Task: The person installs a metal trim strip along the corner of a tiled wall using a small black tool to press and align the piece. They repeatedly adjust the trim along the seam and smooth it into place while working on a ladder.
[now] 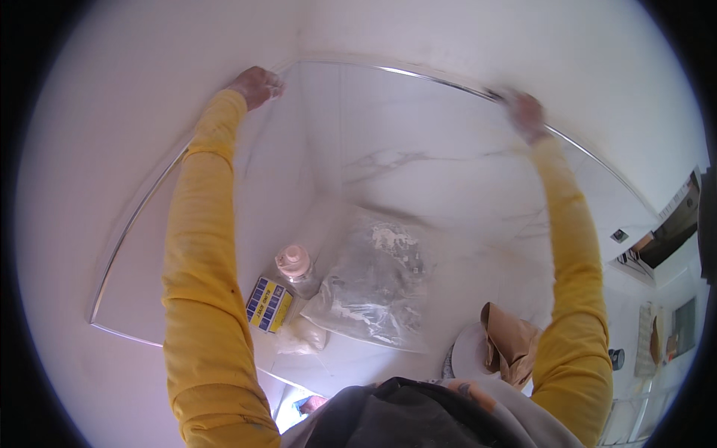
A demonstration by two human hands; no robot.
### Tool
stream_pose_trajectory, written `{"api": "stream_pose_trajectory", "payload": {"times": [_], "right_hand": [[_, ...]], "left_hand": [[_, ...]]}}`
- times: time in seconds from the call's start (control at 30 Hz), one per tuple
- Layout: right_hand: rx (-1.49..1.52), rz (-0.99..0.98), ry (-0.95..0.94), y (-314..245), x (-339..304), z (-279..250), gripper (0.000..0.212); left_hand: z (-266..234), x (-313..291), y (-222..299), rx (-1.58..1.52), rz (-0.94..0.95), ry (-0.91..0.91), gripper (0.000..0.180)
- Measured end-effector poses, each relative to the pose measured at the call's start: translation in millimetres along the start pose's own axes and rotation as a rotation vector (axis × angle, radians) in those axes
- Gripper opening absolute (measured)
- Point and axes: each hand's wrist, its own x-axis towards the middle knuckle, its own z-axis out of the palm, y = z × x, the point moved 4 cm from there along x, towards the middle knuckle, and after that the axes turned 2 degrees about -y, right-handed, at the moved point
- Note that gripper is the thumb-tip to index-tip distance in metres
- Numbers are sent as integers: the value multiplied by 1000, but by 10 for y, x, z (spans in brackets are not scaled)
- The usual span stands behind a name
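My left hand (258,87) is raised to the left wall near the corner, just above the tiles. Its fingers are curled together and look whitish at the tips; what they hold, if anything, I cannot make out. Farther right, my right hand (525,113) is at the shiny metal trim (441,79) along the top of the marbled wall tiles (418,142). Motion smears this hand, and a small dark shape shows at its fingertips, too blurred to name. Both arms reach up in yellow sleeves.
Below the wall lie a clear plastic bag (373,276) smeared with white, a bottle with a pink cap (293,261), a blue and yellow box (269,305) and a small whitish bag (301,334). Crumpled brown paper (510,345) is by my right arm. A wall outlet (619,236) is at right.
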Motion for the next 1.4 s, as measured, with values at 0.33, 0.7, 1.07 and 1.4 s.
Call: {"api": "stream_pose_trajectory", "payload": {"times": [0.33,0.7,1.07,1.4], "right_hand": [[14,208,-166,1426,-1108,-599,31],[250,-271,-123,-3464,1839,-529,24],[266,-30,-473,-1965,1403,-589,51],[297,390,-440,2223,-1342,-994,41]], "left_hand": [[-33,-247,172,86,-75,42,30],[47,-213,142,163,-199,78,30],[83,-99,144,192,-87,73,31],[47,-110,110,35,-128,54,31]]}}
